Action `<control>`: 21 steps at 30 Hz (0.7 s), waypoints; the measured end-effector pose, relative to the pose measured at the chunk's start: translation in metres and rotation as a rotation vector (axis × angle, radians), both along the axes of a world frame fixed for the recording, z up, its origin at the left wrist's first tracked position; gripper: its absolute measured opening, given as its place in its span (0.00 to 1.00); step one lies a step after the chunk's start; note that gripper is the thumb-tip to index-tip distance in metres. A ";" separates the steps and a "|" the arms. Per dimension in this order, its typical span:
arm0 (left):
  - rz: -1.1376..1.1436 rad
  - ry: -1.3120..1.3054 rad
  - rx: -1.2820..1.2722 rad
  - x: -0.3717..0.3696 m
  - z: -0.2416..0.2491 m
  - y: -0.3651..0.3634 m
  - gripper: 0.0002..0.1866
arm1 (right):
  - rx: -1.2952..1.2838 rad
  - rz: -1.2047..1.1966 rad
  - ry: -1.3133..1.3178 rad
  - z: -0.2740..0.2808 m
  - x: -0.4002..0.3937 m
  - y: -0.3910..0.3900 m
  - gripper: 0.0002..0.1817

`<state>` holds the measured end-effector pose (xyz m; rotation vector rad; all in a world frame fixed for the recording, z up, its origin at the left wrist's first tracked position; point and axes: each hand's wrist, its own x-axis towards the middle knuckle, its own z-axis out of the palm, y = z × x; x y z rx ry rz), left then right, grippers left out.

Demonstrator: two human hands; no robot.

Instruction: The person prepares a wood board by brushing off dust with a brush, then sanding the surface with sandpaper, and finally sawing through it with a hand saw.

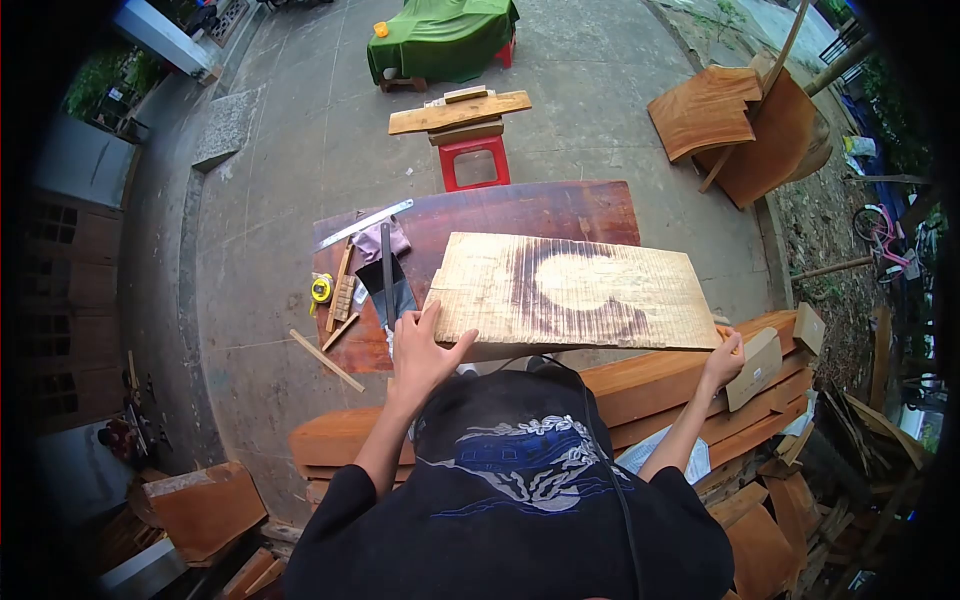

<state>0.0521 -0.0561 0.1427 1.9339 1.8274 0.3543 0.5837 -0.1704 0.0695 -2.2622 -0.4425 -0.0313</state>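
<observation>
A wide pale board [480,290] with dark streaks around a light oval patch is held in front of my body, over the near part of a reddish-brown wooden tabletop [560,205]. My left hand [425,350] grips its near left corner, thumb along the near edge. At the near right corner, my right hand [728,355] has its fingers wrapped round the end. Left of the board lie a dark hand tool [387,270], a metal ruler [365,225], a purple cloth [380,240], a yellow tape measure [321,289] and small wood strips [342,298].
Beyond the tabletop, planks [460,112] rest on a red stool [474,165]. A green cover [445,40] drapes something farther back. Large slabs [705,110] lean at the right. Thick reddish timbers [640,385] lie around my body, and wood scraps lie lower right.
</observation>
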 end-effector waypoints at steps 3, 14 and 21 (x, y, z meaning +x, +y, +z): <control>-0.013 -0.078 0.094 -0.004 0.029 0.000 0.44 | 0.133 -0.006 -0.082 0.026 0.001 0.013 0.25; -0.128 0.217 0.479 0.008 0.032 0.081 0.39 | 0.414 0.136 -0.162 0.046 0.012 0.083 0.21; -0.087 -0.022 0.400 0.021 0.031 0.150 0.34 | 0.675 0.198 -0.316 0.052 -0.091 0.082 0.15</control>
